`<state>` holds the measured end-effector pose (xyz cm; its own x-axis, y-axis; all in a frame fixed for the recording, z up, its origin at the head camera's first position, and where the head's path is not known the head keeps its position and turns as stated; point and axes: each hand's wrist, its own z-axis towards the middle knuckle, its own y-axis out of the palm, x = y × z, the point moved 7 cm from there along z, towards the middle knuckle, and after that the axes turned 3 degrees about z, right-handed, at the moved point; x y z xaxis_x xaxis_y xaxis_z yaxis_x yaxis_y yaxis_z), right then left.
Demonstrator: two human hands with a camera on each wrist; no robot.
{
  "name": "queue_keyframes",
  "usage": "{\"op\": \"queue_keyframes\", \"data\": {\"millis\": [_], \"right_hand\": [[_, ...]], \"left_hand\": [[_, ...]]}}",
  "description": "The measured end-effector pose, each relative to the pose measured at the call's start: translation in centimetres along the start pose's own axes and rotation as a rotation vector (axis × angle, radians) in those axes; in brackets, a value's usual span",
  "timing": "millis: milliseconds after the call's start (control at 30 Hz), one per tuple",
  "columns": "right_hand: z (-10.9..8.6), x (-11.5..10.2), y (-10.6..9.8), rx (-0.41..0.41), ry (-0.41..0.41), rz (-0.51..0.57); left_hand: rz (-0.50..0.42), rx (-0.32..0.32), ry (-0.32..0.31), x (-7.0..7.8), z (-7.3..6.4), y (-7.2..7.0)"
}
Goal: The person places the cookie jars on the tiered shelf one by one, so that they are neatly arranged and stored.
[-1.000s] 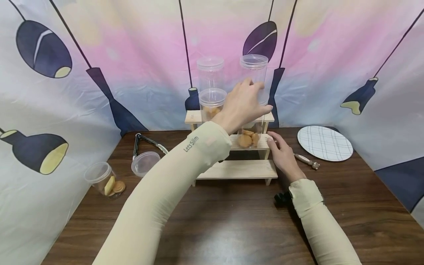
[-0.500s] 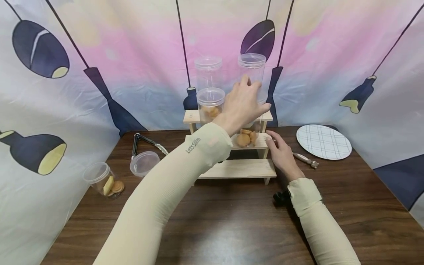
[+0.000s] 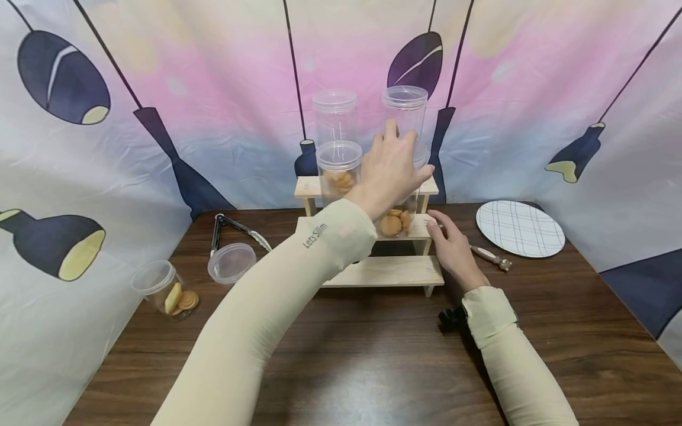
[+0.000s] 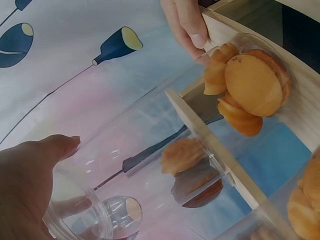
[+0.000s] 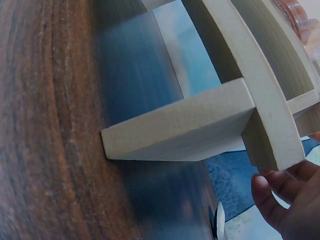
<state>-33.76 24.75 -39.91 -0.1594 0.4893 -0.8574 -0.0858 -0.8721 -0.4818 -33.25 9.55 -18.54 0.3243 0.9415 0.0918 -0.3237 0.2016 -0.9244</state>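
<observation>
The person's left hand (image 3: 391, 170) curls round the top of a clear cylindrical plastic jar (image 3: 407, 203) of golden-brown biscuits (image 3: 393, 224), upright on a pale wooden rack (image 3: 394, 271); the right hand (image 3: 455, 253), fingers loosely extended, touches the middle tier's end.

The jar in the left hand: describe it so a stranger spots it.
Go to the three-tier wooden stand on the table. On its middle tier, at the end by the right hand, is a clear jar with orange-brown cookies at its bottom. Unlike the jar to its left and the one behind, it has the left hand around its top.
</observation>
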Motion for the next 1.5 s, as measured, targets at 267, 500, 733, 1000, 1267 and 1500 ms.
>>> {"op": "queue_keyframes", "data": {"millis": [267,500,733,1000,1267,1500], "right_hand": [[-0.1,0.0,0.0,0.005,-0.008,-0.003],[-0.1,-0.1,0.0,0.006,-0.009,-0.010],[-0.2,0.1,-0.1,-0.002,0.006,-0.001],[-0.3,0.0,0.1,-0.009,0.009,-0.001],[-0.3,0.0,0.0,0.009,-0.001,-0.003],[-0.2,0.2,0.2,0.011,-0.001,0.007]], "left_hand": [[0.061,0.032,0.004,0.1,-0.1,0.1],[0.122,0.043,0.026,0.3,-0.2,0.0],[0.154,0.003,0.035,0.6,-0.7,-0.7],[0.190,-0.037,0.105,0.9,-2.5,-4.2],[0.151,0.012,0.227,-0.3,-6.4,-10.5],[-0.062,0.163,0.347,-5.4,-10.2,-14.0]]}}
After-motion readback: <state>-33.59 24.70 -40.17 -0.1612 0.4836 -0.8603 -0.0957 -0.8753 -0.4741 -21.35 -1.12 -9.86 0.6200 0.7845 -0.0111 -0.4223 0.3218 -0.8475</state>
